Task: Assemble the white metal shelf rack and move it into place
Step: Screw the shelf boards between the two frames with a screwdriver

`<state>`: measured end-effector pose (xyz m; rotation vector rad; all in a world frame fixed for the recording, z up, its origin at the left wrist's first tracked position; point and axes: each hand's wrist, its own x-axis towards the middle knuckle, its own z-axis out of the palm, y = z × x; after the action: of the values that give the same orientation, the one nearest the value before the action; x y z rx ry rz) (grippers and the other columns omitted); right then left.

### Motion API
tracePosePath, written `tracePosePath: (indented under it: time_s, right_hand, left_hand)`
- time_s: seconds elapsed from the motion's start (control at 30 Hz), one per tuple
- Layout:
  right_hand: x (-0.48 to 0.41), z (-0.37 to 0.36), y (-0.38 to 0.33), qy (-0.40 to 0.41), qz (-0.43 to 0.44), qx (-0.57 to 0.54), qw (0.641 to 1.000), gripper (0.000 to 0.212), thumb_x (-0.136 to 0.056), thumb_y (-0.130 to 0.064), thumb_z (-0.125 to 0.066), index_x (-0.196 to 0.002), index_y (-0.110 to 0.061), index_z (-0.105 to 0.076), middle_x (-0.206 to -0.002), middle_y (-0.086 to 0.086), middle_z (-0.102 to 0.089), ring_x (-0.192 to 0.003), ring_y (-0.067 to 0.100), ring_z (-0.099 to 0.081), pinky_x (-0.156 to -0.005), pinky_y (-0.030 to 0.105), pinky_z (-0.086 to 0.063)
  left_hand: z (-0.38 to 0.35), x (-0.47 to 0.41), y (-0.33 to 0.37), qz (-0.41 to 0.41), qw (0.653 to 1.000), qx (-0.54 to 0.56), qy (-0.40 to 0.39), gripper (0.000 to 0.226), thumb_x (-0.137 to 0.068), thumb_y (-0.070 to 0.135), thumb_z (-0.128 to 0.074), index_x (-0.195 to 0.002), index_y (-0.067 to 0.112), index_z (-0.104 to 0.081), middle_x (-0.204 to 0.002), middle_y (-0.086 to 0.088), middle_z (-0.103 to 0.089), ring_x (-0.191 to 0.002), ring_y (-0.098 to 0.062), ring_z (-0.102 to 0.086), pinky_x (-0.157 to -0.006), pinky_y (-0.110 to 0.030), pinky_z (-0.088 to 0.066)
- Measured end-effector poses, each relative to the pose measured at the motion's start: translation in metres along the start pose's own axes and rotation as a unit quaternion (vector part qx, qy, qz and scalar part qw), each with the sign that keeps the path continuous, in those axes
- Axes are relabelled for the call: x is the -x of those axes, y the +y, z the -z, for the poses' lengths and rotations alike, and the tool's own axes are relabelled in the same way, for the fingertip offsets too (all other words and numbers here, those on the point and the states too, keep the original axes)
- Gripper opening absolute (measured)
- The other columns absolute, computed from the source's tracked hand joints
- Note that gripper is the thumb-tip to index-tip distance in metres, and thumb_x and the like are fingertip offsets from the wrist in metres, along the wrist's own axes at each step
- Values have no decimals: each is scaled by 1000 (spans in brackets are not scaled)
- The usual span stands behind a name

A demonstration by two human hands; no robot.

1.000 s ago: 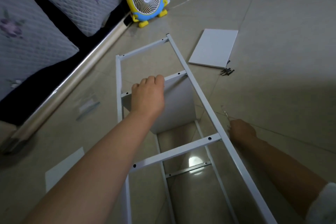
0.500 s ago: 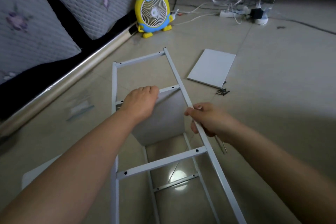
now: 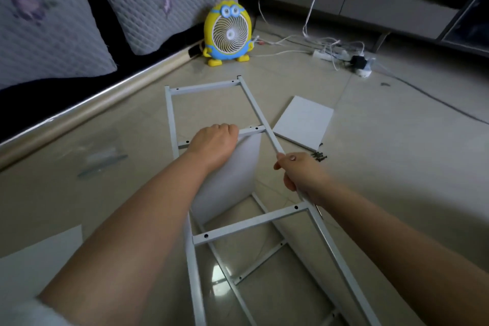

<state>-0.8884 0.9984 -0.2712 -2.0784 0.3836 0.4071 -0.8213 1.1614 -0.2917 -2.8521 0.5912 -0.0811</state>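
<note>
The left hand [image 3: 215, 144] is gripping the rack's [image 3: 252, 223] crossbar above the white panel [image 3: 232, 182]. The right hand [image 3: 299, 176] is clasping the side rail (thumb on top).

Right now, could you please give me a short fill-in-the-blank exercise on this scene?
1. The left hand grips a crossbar of the metal frame, which is painted ____.
2. The right hand grips the frame's long side rail, close to the loose black ____.
3. The cartoon fan on the floor is mostly ____.
Missing words: white; screws; yellow.
</note>
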Motion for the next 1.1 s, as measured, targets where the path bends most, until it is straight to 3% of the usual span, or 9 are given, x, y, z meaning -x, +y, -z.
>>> tracePosePath:
  time_s: [0.3, 0.4, 0.53, 0.67, 0.77, 0.83, 0.93, 1.0, 1.1]
  right_hand:
    - [-25, -1, -24, 53, -32, 74, 995, 46, -98, -32, -33, -107, 3, -62, -28, -4, -44, -49, 17, -45, -55, 22, -38]
    - [-35, 3, -16, 43, -37, 59, 997, 44, -98, -30, -32, -108, 3, -61, -42, 1, -49, -48, 16, -44, -52, 23, -36]
    - [-45, 10, -2, 8, -29, 9, 1000, 44, -99, -29, -31, -108, 5, -58, -43, 3, -47, -31, 11, -36, -35, 15, -30]
    - [-60, 27, 15, -78, -1, -78, 994, 44, -94, -49, -37, -107, -12, -56, -52, 0, -56, -37, 10, -34, -36, 16, -26]
    - [-104, 54, 52, -67, -85, -93, 990, 28, -95, -46, -39, -106, -21, -42, -77, 9, -54, -48, 14, -32, -45, 22, -24]
    - [-140, 64, 95, -32, -120, 21, 992, 14, -97, -22, -40, -105, -11, -44, -91, 18, -56, -54, 19, -39, -50, 26, -30]
    - [-173, 64, 168, -6, -107, 246, 963, 25, -92, -3, -40, -110, 4, -56, -111, 23, -56, -101, 32, -56, -74, 29, -43]
    - [-176, 58, 211, -1, -108, 292, 950, 26, -89, -3, -42, -108, 8, -57, -99, 23, -58, -110, 33, -54, -74, 29, -44]
    - [-168, 47, 238, 16, -97, 305, 947, 24, -86, -6, -48, -105, 4, -59, -111, 22, -59, -108, 34, -56, -83, 32, -47]
  left_hand:
    - [-6, -37, -18, -44, 998, 38, 25, 28, -102, 15, -26, -121, 0, -40, -123, -20, -50, -111, -32, -50, -83, -40, -41]
    - [-11, -53, -17, -72, 997, 10, 29, 27, -101, 14, -27, -121, 2, -40, -123, -17, -50, -110, -30, -51, -82, -37, -40]
    - [-13, -62, -11, -51, 998, 13, 33, 25, -102, 19, -27, -116, 5, -42, -118, -14, -52, -106, -30, -52, -74, -36, -37]
    - [-14, -64, -10, -75, 993, 42, 83, 16, -88, 10, -51, -79, -2, -56, -71, -22, -60, -59, -36, -61, -47, -34, -44]
    - [-16, -61, -2, -67, 992, 25, 100, 28, -81, 19, -36, -65, 4, -53, -55, -15, -56, -42, -31, -55, -37, -27, -40]
    - [-1, -58, 13, -33, 998, 38, 36, 31, -92, 20, -34, -83, 0, -55, -78, -20, -63, -66, -37, -61, -55, -37, -45]
    - [0, -66, 27, 59, 997, 37, 22, 33, -100, 27, -29, -109, 2, -48, -110, -20, -59, -99, -37, -56, -76, -41, -38]
    - [3, -65, 32, 32, 998, 49, 19, 37, -97, 29, -32, -96, -1, -53, -91, -24, -62, -79, -39, -61, -64, -38, -43]
    - [-6, -64, 29, 9, 996, 43, 82, 34, -82, 25, -37, -67, -1, -53, -52, -21, -55, -39, -33, -53, -42, -28, -42]
